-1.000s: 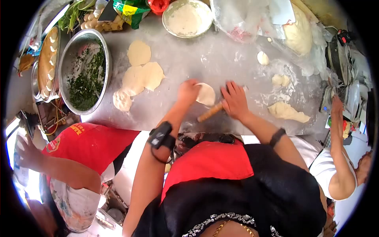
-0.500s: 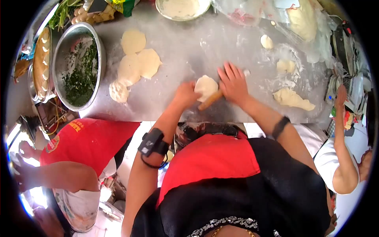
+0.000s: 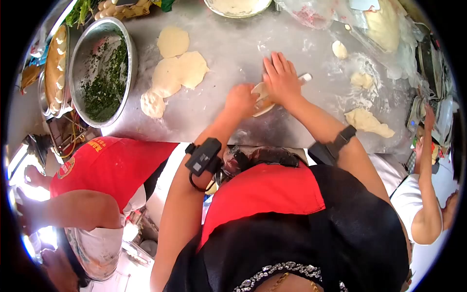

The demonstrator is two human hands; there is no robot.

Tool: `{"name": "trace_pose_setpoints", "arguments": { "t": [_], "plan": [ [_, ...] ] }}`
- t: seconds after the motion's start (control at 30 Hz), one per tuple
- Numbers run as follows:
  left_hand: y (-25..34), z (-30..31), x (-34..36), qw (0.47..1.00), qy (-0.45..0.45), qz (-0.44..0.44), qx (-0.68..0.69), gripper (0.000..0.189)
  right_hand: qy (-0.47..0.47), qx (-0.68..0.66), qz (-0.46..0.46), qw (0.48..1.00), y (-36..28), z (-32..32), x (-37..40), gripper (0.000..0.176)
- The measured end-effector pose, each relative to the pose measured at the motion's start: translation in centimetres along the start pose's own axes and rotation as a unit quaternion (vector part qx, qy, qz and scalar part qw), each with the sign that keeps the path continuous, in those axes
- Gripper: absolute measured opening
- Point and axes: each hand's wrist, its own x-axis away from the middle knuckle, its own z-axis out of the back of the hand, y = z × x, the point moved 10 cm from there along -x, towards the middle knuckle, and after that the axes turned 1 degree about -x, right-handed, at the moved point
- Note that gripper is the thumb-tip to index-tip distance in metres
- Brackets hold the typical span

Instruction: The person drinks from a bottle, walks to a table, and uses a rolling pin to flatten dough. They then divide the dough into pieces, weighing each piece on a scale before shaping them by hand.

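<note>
My left hand (image 3: 242,100) pinches the left edge of a small round dough wrapper (image 3: 259,90) near the front of the metal table. A wooden rolling pin (image 3: 306,77) lies slantwise across the wrapper. My right hand (image 3: 283,82) rests flat on the pin with its fingers stretched out, covering its middle and part of the dough. The pin's floured far end sticks out to the right of that hand. Left of my hands lie several flat dough rounds (image 3: 166,77), partly overlapping, and a lumpy pale dough piece (image 3: 152,104).
A steel bowl of chopped greens (image 3: 103,92) stands at left. Dough pieces (image 3: 368,122) and scattered flour lie at right. A floured bowl (image 3: 238,10) and plastic bags (image 3: 311,12) are at the back. A person in a red apron (image 3: 116,163) is at left, another person's arm (image 3: 426,170) at right.
My right hand has pushed forward over the wrapper, carrying the rolling pin up onto it. My left hand keeps hold of the dough's edge. The whole view has shifted slightly.
</note>
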Motion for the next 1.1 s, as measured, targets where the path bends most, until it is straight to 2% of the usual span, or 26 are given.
{"name": "trace_pose_setpoints", "arguments": {
  "t": [0.03, 0.07, 0.13, 0.23, 0.27, 0.3, 0.37, 0.4, 0.5, 0.53, 0.63, 0.67, 0.7, 0.77, 0.8, 0.9, 0.97, 1.0, 1.03, 1.07, 1.1],
  "plan": [
    [0.0, 0.0, -0.4, 0.999, 0.015, -0.021, -0.026, 0.031, -0.016, -0.011, 0.013, 1.000, 0.2, 0.4, 2.5, 0.045],
    [-2.0, 0.5, -0.3, 0.995, 0.045, 0.053, 0.076, 0.030, -0.030, -0.017, 0.028, 0.999, 0.2, 1.6, 6.1, 0.044],
    [-6.3, 1.0, 2.1, 0.936, 0.094, 0.199, 0.274, 0.029, -0.046, -0.017, 0.035, 0.998, 0.1, 2.3, 8.7, 0.044],
    [-1.8, -1.7, 4.9, 0.977, -0.087, 0.074, 0.183, 0.026, -0.043, -0.008, 0.004, 0.999, 0.1, 2.2, 8.2, 0.047],
    [-1.7, -1.2, 4.4, 0.967, -0.051, 0.116, 0.220, 0.024, -0.034, -0.012, -0.005, 0.999, -0.5, 1.3, 4.5, 0.049],
    [-1.4, -0.1, 2.9, 0.983, -0.014, 0.095, 0.156, 0.024, -0.018, -0.017, -0.013, 1.000, -0.5, 0.6, 1.4, 0.051],
    [-0.5, 1.7, 1.1, 0.997, 0.043, 0.053, 0.026, 0.023, 0.011, -0.032, -0.005, 0.999, -0.5, 0.2, -0.1, 0.051],
    [-0.6, 1.5, 1.1, 0.997, 0.006, 0.063, 0.048, 0.025, 0.023, -0.036, -0.003, 0.999, -0.7, 0.4, 0.1, 0.051],
    [-6.9, -0.5, 2.1, 0.949, 0.126, 0.097, 0.273, 0.023, -0.032, -0.013, 0.022, 0.999, -0.9, 1.8, 7.7, 0.045],
    [-8.7, -3.0, 2.8, 0.893, 0.097, 0.126, 0.421, 0.022, -0.034, -0.010, 0.021, 0.999, -0.7, 2.1, 7.9, 0.045],
    [-2.2, -0.4, 5.8, 0.961, -0.033, 0.101, 0.257, 0.022, -0.045, -0.018, -0.002, 0.999, -0.9, 1.8, 8.0, 0.045],
    [-3.6, -1.8, 4.7, 0.937, 0.005, 0.114, 0.329, 0.022, -0.038, -0.024, -0.013, 0.999, -1.2, 1.1, 4.8, 0.045],
    [-2.7, -1.4, 4.4, 0.969, 0.006, 0.092, 0.231, 0.022, -0.026, -0.030, -0.021, 0.999, -1.3, 0.7, 2.6, 0.046],
    [-0.8, 0.0, 3.4, 0.999, 0.008, 0.042, 0.023, 0.025, -0.026, -0.042, 0.001, 0.999, -1.9, 0.9, 3.3, 0.049],
    [-0.9, 0.0, 3.4, 0.999, -0.001, 0.040, 0.004, 0.030, -0.042, -0.037, 0.014, 0.998, -1.7, 1.3, 5.5, 0.049],
    [-3.2, 2.7, 5.0, 0.969, 0.159, -0.038, 0.186, 0.029, -0.057, -0.018, 0.035, 0.998, -0.5, 2.1, 12.1, 0.051],
    [-10.6, 4.0, 5.5, 0.946, 0.191, 0.072, 0.253, 0.023, -0.073, -0.033, 0.039, 0.996, 0.1, 2.4, 12.9, 0.052],
    [-11.7, 6.2, 6.9, 0.889, 0.257, 0.077, 0.371, 0.030, -0.084, -0.041, 0.039, 0.995, 0.5, 2.8, 13.2, 0.053],
    [-8.8, 10.7, 9.3, 0.912, 0.388, 0.107, 0.082, 0.037, -0.089, -0.053, 0.020, 0.994, 1.1, 3.3, 12.8, 0.052],
    [-4.5, 14.0, 11.4, 0.836, 0.489, 0.125, -0.217, 0.046, -0.089, -0.068, 0.004, 0.994, 1.6, 3.6, 11.6, 0.052],
    [-3.4, 13.0, 10.3, 0.874, 0.446, 0.061, -0.180, 0.049, -0.087, -0.085, -0.010, 0.993, 2.4, 3.7, 10.3, 0.052]
  ]
}}
